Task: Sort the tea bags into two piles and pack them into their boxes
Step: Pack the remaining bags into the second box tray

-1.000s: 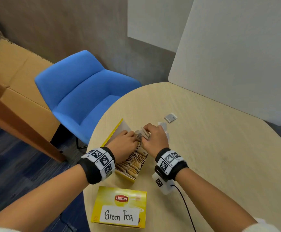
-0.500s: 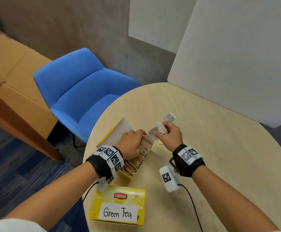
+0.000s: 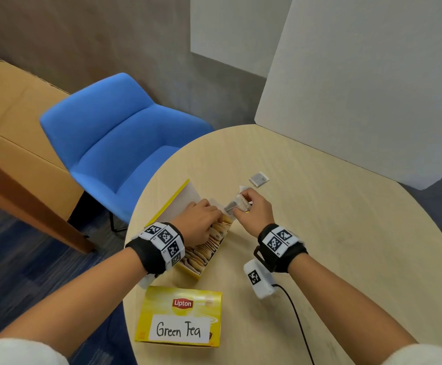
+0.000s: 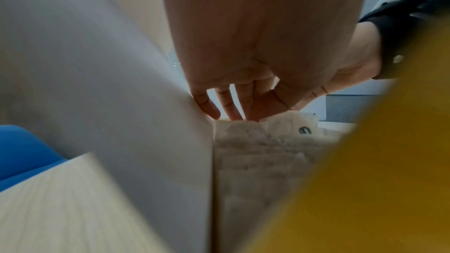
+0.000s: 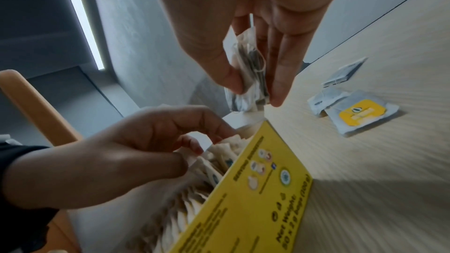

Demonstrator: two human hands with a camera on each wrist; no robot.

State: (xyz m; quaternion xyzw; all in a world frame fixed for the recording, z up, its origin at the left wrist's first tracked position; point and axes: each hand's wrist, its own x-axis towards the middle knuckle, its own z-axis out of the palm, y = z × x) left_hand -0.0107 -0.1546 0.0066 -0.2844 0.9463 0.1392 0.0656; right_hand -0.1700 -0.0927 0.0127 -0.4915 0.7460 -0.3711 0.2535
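Right hand [image 5: 253,49] pinched bags [image 5: 246,76] above box [image 5: 255,189]; left hand [image 5: 136,153] curled on packed row. Crowded slot could crumple them.

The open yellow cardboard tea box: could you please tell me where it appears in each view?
Head: open yellow cardboard tea box at centre, under the left hand.
Left wrist: blurred yellow wall at lower right.
Right wrist: printed yellow side at bottom centre.
Shared landmark: the row of paper tea bags inside.
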